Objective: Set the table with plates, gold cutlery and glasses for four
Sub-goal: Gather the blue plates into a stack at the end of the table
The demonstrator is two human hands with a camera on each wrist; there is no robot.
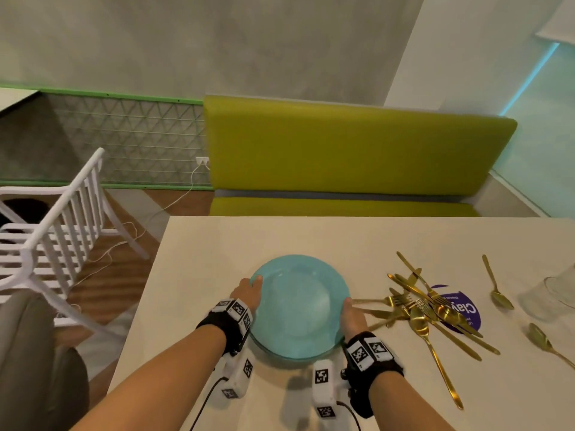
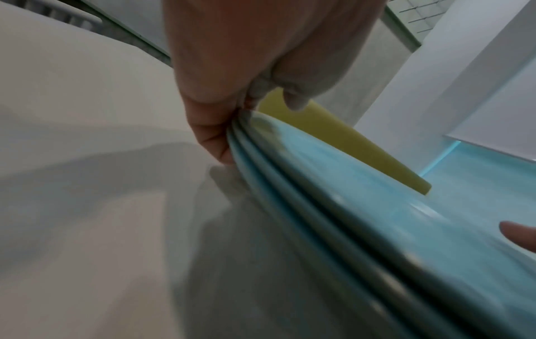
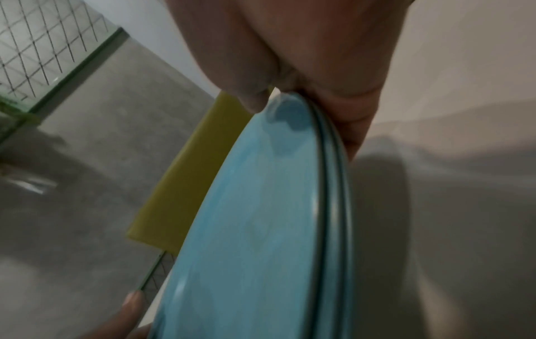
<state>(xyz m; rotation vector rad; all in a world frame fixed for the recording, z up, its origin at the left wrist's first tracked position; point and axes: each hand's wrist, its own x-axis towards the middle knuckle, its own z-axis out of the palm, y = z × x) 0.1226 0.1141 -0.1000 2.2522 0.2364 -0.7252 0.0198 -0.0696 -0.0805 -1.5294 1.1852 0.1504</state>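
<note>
A stack of light blue plates (image 1: 298, 306) is held just above the cream table (image 1: 211, 244), near its front left. My left hand (image 1: 249, 290) grips the stack's left rim and my right hand (image 1: 353, 318) grips the right rim. The left wrist view shows the layered plate rims (image 2: 290, 206) with my left hand (image 2: 226, 119) pinching them, thumb on top. In the right wrist view my right hand (image 3: 319, 96) pinches the plate rims (image 3: 333, 183) the same way. A heap of gold cutlery (image 1: 426, 309) lies right of the plates.
Two gold spoons (image 1: 497, 290) lie apart further right, and clear glasses (image 1: 550, 297) stand at the right edge. A purple round sticker (image 1: 460, 309) shows under the cutlery. A green bench (image 1: 357, 150) runs behind the table; a white chair (image 1: 56, 228) stands left.
</note>
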